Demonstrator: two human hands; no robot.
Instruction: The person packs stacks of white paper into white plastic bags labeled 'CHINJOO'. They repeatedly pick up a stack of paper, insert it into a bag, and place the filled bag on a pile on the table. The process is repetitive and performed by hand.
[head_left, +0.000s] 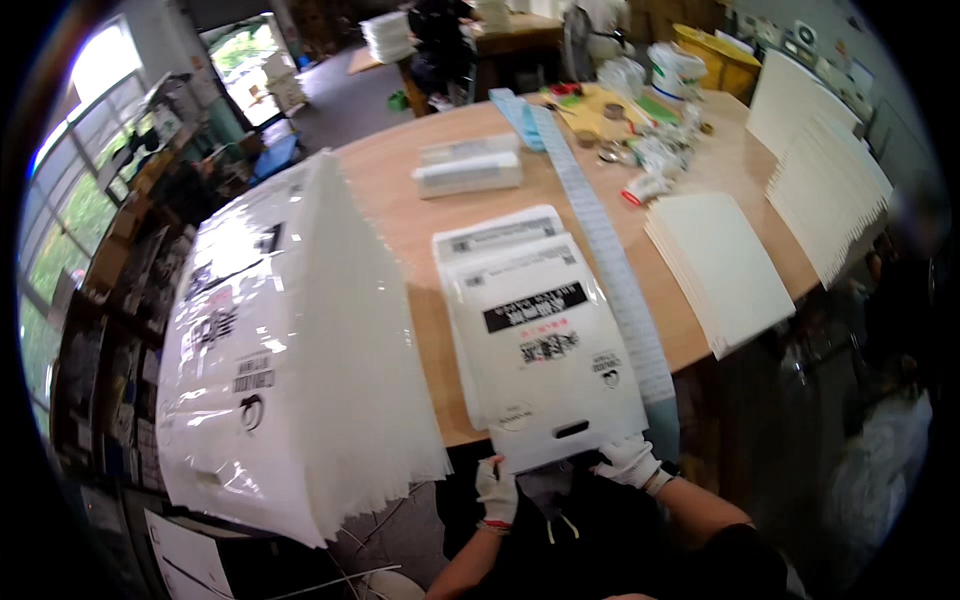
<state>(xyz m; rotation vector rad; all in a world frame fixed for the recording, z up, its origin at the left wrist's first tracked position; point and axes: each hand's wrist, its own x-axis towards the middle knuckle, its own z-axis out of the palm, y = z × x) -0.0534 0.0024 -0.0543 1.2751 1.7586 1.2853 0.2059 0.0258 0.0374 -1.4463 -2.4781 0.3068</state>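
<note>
A white printed plastic bag [545,365] with a cut-out handle lies face up at the table's front edge, on top of another bag. My left hand [497,493], in a white glove, pinches its near left corner. At the near right corner, my gloved right hand [632,462] has its fingers closed on the bag's edge, partly hidden. To the left, a big fanned pile of the same kind of glossy bags [335,340] overhangs the front edge. A long printed paper strip [605,235] runs along the right side of the bag.
Stacked white sheets [725,265] lie on the right of the wooden table [385,165], with more fanned sheets [825,190] beyond. Clear plastic boxes [468,172], a white tub [675,72], a yellow bin [718,62] and small clutter sit farther back. A person [440,45] is in the background.
</note>
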